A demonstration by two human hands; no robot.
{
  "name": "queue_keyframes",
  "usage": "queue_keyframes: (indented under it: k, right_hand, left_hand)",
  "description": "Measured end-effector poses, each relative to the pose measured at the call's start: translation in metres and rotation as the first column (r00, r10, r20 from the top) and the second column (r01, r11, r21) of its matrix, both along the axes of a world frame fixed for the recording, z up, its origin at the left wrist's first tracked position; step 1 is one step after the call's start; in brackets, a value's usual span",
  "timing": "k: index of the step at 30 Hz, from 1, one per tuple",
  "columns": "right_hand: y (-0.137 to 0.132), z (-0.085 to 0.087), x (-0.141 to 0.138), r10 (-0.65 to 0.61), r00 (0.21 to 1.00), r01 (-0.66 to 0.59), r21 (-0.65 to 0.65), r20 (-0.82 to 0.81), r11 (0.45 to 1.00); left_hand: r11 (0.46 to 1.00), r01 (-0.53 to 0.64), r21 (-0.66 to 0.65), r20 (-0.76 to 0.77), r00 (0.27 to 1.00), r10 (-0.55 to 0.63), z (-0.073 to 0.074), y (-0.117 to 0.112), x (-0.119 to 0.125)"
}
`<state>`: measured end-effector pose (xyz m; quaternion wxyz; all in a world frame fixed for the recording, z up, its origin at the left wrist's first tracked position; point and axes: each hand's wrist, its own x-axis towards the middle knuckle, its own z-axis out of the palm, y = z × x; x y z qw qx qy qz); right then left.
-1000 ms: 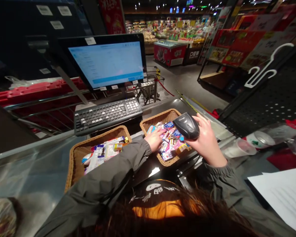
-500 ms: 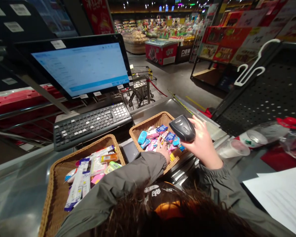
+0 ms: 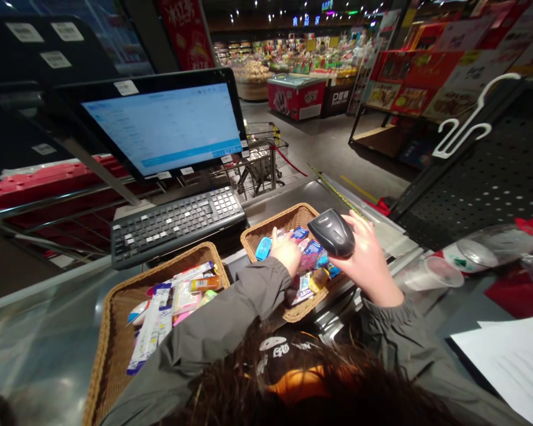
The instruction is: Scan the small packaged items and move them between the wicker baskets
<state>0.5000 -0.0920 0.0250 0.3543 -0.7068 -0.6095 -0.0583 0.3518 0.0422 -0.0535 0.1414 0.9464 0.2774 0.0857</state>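
I'm at a checkout counter [image 3: 293,192] in a supermarket. My right hand [image 3: 368,263] holds a black handheld scanner [image 3: 331,232], and at eleven o'clock a lit monitor [image 3: 169,130] stands behind a keyboard [image 3: 177,225]. Beyond the counter, towards twelve, I see a wire shopping cart [image 3: 261,131], a red freezer chest [image 3: 297,97] and, farther back, long displays [image 3: 308,59] of goods. At my one o'clock, shelving [image 3: 375,133] carries colourful boxes [image 3: 429,77].

Scanner [image 3: 331,233]: blk
Baskets [image 3: 109,337]: brn weave
Packs [image 3: 263,248]: blue, pink, ylw
Sleeves [image 3: 231,307]: dk grey-grn
Keyboard [image 3: 182,222]: blk, wht-spotted
Screen [image 3: 164,127]: lt blue, brighter blue stripe
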Motion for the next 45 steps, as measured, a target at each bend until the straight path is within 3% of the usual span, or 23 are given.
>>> queue_keyframes:
  k: [5, 8, 11, 14, 22, 28, 34, 45]
  right_hand:
    - [0.003, 0.004, -0.012, 0.017, 1.0, -0.017, 0.042, -0.002, 0.999]
    - [0.006, 0.006, -0.022, 0.033, 0.999, -0.034, 0.071, 0.008, 0.997]
    - [0.01, 0.01, -0.033, 0.063, 0.997, -0.067, 0.108, 0.04, 0.992]
    - [0.016, 0.018, -0.048, 0.113, 0.991, -0.122, 0.127, 0.078, 0.984]
    - [0.029, 0.044, -0.099, 0.223, 0.959, -0.249, 0.146, 0.175, 0.957]
    - [0.029, 0.05, -0.132, 0.298, 0.929, -0.332, 0.14, 0.222, 0.933]
    - [0.025, 0.051, -0.153, 0.352, 0.909, -0.383, 0.114, 0.224, 0.917]
    - [0.02, 0.048, -0.172, 0.397, 0.893, -0.416, 0.047, 0.213, 0.908]
  left_hand:
    - [0.972, -0.152, 0.181, 0.121, 0.984, 0.131, 0.064, 0.035, -0.057]
    - [0.944, -0.263, 0.2, 0.176, 0.957, 0.23, 0.099, 0.042, -0.099]
    - [0.92, -0.365, 0.14, 0.208, 0.92, 0.333, 0.123, 0.043, -0.14]
    - [0.904, -0.416, 0.096, 0.25, 0.889, 0.383, 0.137, 0.04, -0.175]
    - [0.875, -0.473, 0.104, 0.343, 0.843, 0.415, 0.159, 0.022, -0.24]
    - [0.837, -0.524, 0.159, 0.395, 0.811, 0.432, 0.165, 0.012, -0.273]
    - [0.789, -0.567, 0.236, 0.417, 0.793, 0.445, 0.167, 0.005, -0.291]
    - [0.789, -0.571, 0.226, 0.432, 0.785, 0.444, 0.164, 0.001, -0.306]
